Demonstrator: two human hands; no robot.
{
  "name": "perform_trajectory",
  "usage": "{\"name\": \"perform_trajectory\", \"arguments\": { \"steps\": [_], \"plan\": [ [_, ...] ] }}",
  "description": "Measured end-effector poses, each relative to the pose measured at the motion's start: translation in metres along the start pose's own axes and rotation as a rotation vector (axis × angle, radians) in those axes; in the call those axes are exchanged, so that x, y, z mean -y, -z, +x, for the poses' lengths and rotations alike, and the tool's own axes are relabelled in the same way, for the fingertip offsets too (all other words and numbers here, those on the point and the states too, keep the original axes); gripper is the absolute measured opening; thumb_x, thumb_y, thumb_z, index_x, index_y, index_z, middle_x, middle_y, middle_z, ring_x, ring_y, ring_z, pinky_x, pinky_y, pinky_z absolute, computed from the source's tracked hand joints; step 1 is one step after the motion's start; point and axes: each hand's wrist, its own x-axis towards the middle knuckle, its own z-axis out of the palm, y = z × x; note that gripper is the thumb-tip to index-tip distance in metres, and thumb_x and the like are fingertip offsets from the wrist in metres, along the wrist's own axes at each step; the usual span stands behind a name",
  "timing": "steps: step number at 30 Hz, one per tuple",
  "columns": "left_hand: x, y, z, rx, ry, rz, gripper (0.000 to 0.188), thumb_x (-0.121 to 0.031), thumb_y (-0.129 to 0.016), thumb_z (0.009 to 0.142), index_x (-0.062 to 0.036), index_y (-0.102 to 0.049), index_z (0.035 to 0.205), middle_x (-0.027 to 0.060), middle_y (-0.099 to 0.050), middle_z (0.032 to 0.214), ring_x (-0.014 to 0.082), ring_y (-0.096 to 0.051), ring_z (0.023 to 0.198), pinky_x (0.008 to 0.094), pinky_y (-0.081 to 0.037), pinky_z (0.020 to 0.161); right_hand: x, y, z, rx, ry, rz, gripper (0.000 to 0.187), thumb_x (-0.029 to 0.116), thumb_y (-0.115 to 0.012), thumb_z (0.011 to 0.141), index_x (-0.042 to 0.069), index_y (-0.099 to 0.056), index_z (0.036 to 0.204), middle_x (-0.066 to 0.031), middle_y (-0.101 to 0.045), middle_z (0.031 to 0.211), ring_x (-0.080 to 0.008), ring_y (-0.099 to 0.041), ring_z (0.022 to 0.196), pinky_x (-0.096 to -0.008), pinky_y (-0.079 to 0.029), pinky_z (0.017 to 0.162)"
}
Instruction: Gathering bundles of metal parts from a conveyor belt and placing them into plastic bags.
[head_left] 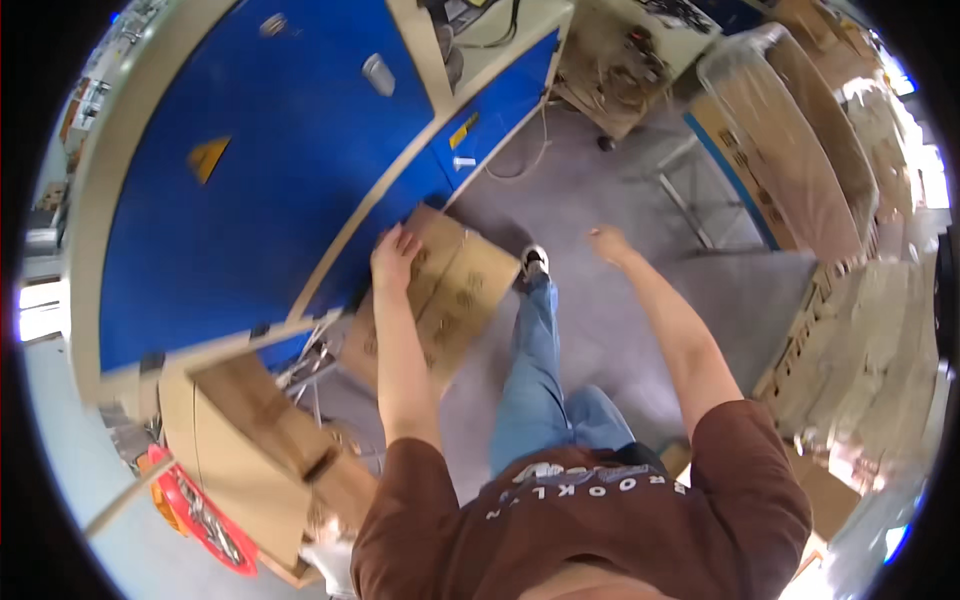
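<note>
The left hand [396, 256] lay flat on the upper edge of a flattened cardboard box [440, 295], fingers spread over the rim and partly curled behind it, so it appeared to hold the sheet by that top edge. The box stood tilted on the grey floor [620, 300], leaning toward the blue cabinet [260, 170] on the person's left, with its lower end down by the metal frame [305, 365] near the cabinet's foot. The right hand [606, 242] hung free in the air, well apart from the box, fingers loosely curled and holding nothing. 1 shoe [535, 263] stood just beside the box's right corner.

Judging by its look, the box was light but broad and awkward: stiff along its creases, liable to bend or fold across them, and likely to swing if gripped at 1 point only. Its plain card surface would probably slide under a flat palm, so the edges and corners looked like the surest places to grip, ideally 2 opposite sides.

More flat cardboard [250, 440] leaned at the lower left, and wrapped stacks of cartons [800, 170] stood to the right.
</note>
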Motion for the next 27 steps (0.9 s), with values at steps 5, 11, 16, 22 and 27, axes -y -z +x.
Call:
{"name": "perform_trajectory", "arguments": {
  "steps": [5, 11, 16, 22, 27],
  "plan": [
    [0.031, 0.003, 0.121, -0.122, -0.002, -0.391, 0.022, -0.004, -0.056, 0.076, 0.002, -0.054, 0.096, 0.0173, -0.053, 0.103, 0.0324, -0.05, 0.098, 0.0471, -0.044, 0.091, 0.088, -0.04, 0.238, 0.131, 0.227, -0.202, 0.029, 0.032, -0.053, 0.084, 0.006, -0.06, 0.095, -0.0184, -0.062, 0.096, -0.0347, -0.06, 0.088, -0.0401, -0.047, 0.076],
    [0.006, 0.007, 0.125, -0.298, -0.003, -0.233, 0.047, 0.011, -0.043, 0.06, 0.0038, -0.054, 0.106, 0.0185, -0.055, 0.109, 0.0348, -0.052, 0.102, 0.0483, -0.041, 0.096, 0.14, -0.138, 0.346, 0.197, 0.357, -0.512, 0.033, 0.034, -0.052, 0.081, 0.005, -0.063, 0.093, -0.0173, -0.064, 0.092, -0.031, -0.061, 0.087, -0.0415, -0.048, 0.076],
    [-0.003, -0.014, 0.12, -0.197, 0.019, -0.133, 0.051, 0.009, -0.045, 0.06, 0.0058, -0.051, 0.111, 0.0196, -0.055, 0.112, 0.0362, -0.051, 0.107, 0.0449, -0.039, 0.099, 0.086, -0.166, 0.335, 0.132, 0.4, -0.42, 0.027, 0.025, -0.051, 0.08, 0.003, -0.063, 0.091, -0.0152, -0.064, 0.092, -0.0307, -0.061, 0.086, -0.0403, -0.049, 0.073],
    [0.004, -0.003, 0.112, -0.161, 0.095, -0.212, 0.046, 0.002, -0.048, 0.069, 0.0062, -0.049, 0.115, 0.0198, -0.053, 0.115, 0.0328, -0.05, 0.111, 0.0409, -0.041, 0.096, -0.028, -0.039, 0.249, 0.259, -0.077, 0.195, 0.041, 0.027, -0.058, 0.081, 0.004, -0.054, 0.114, -0.0184, -0.056, 0.113, -0.0294, -0.055, 0.105, -0.0371, -0.043, 0.089],
    [0.107, -0.052, 0.161, -0.475, 0.069, 0.519, 0.032, -0.013, -0.049, 0.085, -0.002, -0.054, 0.114, 0.0095, -0.061, 0.099, 0.0178, -0.057, 0.09, 0.0245, -0.043, 0.076, -0.152, 0.083, 0.183, 0.262, -0.3, 0.952, 0.061, 0.037, -0.052, 0.088, 0.006, -0.03, 0.136, -0.017, -0.034, 0.138, -0.0269, -0.033, 0.127, -0.0411, -0.035, 0.098]
  ]
}}
